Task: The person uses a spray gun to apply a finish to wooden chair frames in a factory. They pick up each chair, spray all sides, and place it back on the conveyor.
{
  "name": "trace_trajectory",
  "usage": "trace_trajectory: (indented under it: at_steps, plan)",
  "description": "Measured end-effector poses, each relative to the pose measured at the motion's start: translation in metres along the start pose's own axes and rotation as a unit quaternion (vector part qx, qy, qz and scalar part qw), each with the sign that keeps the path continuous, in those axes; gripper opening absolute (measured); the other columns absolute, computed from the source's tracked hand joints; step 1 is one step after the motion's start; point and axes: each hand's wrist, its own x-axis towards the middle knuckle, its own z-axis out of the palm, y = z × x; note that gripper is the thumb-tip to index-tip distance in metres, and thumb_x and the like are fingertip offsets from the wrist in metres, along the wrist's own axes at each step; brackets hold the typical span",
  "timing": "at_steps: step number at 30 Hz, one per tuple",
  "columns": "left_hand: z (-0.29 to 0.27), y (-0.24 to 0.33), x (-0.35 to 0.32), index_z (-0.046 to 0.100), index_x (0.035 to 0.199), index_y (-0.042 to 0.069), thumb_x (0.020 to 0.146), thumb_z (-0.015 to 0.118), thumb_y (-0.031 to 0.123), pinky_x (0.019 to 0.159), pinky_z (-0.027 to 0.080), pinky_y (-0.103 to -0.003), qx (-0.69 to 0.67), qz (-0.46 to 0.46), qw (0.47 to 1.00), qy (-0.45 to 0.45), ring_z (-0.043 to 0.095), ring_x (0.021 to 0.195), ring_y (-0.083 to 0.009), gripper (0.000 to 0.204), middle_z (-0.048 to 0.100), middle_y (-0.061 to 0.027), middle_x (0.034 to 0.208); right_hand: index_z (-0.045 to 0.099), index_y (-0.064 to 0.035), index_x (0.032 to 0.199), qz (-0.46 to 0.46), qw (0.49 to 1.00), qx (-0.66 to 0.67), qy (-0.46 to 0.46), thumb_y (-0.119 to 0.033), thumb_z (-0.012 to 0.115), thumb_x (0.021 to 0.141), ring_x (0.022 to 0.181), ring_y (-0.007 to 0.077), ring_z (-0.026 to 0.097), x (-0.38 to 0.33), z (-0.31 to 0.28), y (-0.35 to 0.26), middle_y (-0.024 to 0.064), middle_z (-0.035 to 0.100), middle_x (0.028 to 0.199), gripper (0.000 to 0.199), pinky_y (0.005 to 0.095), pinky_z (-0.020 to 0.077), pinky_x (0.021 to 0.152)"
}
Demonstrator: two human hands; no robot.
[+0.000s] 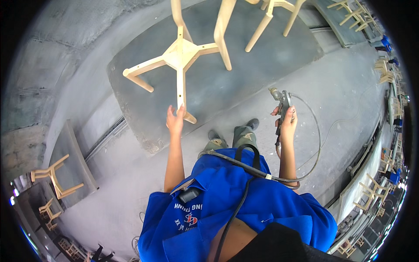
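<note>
A pale wooden chair frame with splayed legs stands on a grey board. My left hand is at its near leg, fingers apart, one fingertip against the top end of that leg. Away to the right, my right hand is wrapped round the handle of a spray gun. The gun's brass-coloured nozzle end points up and left, away from the frame. From the gun a grey hose loops down and back across my waist.
The grey board covers the floor ahead of my shoes. Another wooden frame stands at its far side. To the left, a frame rests on a separate panel. Several chairs line the right side, and thin hose trails over the floor.
</note>
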Motion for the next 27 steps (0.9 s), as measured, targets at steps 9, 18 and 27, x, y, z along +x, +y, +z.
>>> trace_trajectory:
  at_steps: [9, 18, 27]
  plan:
    - [0.039, -0.01, 0.011, 0.074, 0.1, 0.0, 0.083, 0.074, 0.061, 0.072, 0.052, -0.037, 0.02, -0.111, 0.984, -0.139, 0.068, 0.074, -0.0222, 0.063, 0.072, -0.0107, 0.081, 0.062, -0.0011, 0.106, 0.184, 0.982, 0.032, 0.023, -0.065, 0.025, 0.105, 0.082, 0.0188, 0.071, -0.033, -0.062, 0.052, 0.0096, 0.07, 0.086, 0.074, 0.0267, 0.0467, 0.051]
    - [0.107, 0.033, -0.133, 0.072, 0.091, -0.002, 0.084, 0.084, 0.034, 0.064, 0.047, -0.027, -0.198, -0.239, 0.926, -0.215, 0.058, 0.071, -0.0097, 0.038, 0.066, -0.003, 0.079, 0.06, -0.0027, 0.109, 0.174, 0.983, 0.049, -0.008, -0.06, 0.029, 0.106, 0.079, 0.0187, 0.07, 0.009, -0.091, 0.06, 0.0088, 0.068, 0.087, 0.065, 0.0267, 0.0461, 0.05]
    - [0.259, 0.134, -0.081, 0.069, 0.099, -0.004, 0.078, 0.089, 0.037, 0.075, 0.049, -0.036, -0.27, -0.29, 0.903, -0.165, 0.061, 0.082, -0.0162, 0.051, 0.068, -0.0077, 0.094, 0.041, -0.0027, 0.149, 0.085, 0.985, 0.141, -0.056, -0.074, 0.029, 0.099, 0.078, 0.016, 0.066, 0.045, -0.115, 0.041, 0.0107, 0.065, 0.092, 0.089, 0.0216, 0.0398, 0.044]
